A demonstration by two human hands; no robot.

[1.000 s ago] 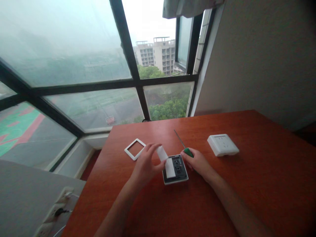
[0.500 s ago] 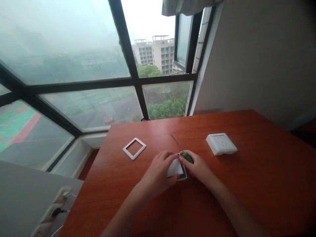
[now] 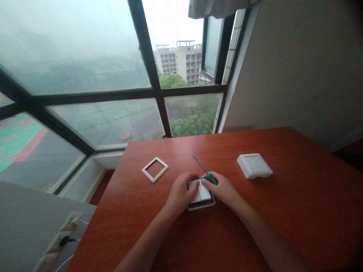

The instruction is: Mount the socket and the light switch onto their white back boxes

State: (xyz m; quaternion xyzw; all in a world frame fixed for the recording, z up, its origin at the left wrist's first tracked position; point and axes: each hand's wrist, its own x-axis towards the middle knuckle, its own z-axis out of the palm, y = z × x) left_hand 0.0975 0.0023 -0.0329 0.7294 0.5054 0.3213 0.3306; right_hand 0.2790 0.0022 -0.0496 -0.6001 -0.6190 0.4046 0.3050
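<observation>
In the head view, a white two-panel wall switch (image 3: pixel 205 193) with a dark inner edge and pale outer rim lies on the table before me. My left hand (image 3: pixel 178 192) is closed on its left side, thumb on the white panel and fingers at the far edge. My right hand (image 3: pixel 227 192) holds a screwdriver (image 3: pixel 211 178) by its green handle, the metal shaft pointing away and up to the left. The right thumb also touches the switch's far right part. Some of the switch is hidden under my fingers.
A loose white square frame (image 3: pixel 148 176) lies on the reddish wooden table (image 3: pixel 176 241), left of my hands. To the right sits a white wall socket on its box (image 3: pixel 252 167). Windows (image 3: pixel 99 121) stand beyond the table; power outlets (image 3: pixel 58 241) are at lower left.
My left thumb has moved up from the switch's near edge onto its panel, uncovering the lower part. The screwdriver and right hand have shifted slightly left.
</observation>
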